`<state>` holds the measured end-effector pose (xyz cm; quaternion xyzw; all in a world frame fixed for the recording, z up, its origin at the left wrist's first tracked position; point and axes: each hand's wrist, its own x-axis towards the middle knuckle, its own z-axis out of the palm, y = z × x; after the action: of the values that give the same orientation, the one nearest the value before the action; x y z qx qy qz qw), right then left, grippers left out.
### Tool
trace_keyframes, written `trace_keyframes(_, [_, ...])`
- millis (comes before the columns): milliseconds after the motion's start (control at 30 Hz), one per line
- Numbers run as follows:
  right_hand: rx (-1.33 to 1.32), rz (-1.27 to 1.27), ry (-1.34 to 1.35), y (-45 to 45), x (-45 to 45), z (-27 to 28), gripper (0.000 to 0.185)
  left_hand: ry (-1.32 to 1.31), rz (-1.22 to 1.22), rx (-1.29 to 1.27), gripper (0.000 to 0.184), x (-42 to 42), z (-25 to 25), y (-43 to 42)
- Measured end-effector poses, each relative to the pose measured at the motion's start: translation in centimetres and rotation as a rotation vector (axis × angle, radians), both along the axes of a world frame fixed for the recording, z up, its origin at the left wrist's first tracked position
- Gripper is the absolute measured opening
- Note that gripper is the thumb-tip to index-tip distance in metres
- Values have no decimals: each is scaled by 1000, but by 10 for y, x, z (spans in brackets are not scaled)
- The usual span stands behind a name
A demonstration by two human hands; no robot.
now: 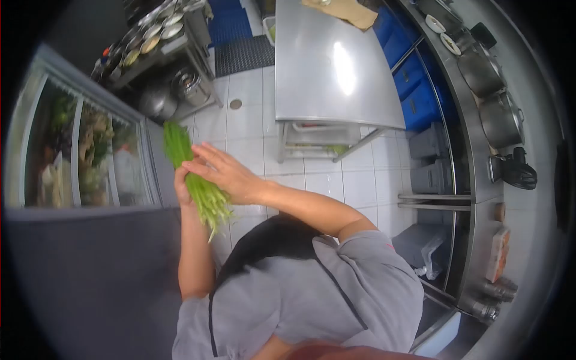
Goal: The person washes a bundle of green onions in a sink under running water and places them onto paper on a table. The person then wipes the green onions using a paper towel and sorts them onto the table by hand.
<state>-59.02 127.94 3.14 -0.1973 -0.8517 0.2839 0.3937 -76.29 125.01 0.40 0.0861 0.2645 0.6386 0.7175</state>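
Note:
A bunch of green leafy stalks (207, 201) slants across my two hands, its dark green end up and its pale cut ends down toward my chest. My left hand (182, 185) is wrapped round the bunch from the left and below. My right hand (225, 174) lies across the bunch from the right, its fingers together and stretched over the stalks near my left thumb. The palm side of my right hand is hidden.
A glass-fronted fridge (153, 162) stands close on the left. Ahead is a steel table (318, 66) with brown paper (345, 13) on it. Pots (501, 120) line the right counter (441, 78). A rack with bowls (171, 30) is at upper left, beside a black mat (246, 55).

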Motion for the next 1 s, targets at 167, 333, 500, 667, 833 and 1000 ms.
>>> trace_keyframes(167, [-213,-113,-103,80,-5,-26,46,20,-21,69,40,-52,13,62])
trace_keyframes(333, [-318,-119,-349,168,-14,-60,21,290,-63,72,49,-99,21,114])
trace_keyframes(500, [-506,-255,-379,240,-24,-105,29,538,-195,12,58,-124,14,207])
trace_keyframes(667, [-620,-508,-412,281,-1,-98,23,585,-452,34,60,-121,12,319])
trace_keyframes(833, [-517,-825,-225,300,24,-71,11,607,-675,108,60,-110,2,419])
trace_keyframes(1000, [-604,-1058,-199,329,62,-52,15,610,-766,122,58,-88,-7,505])
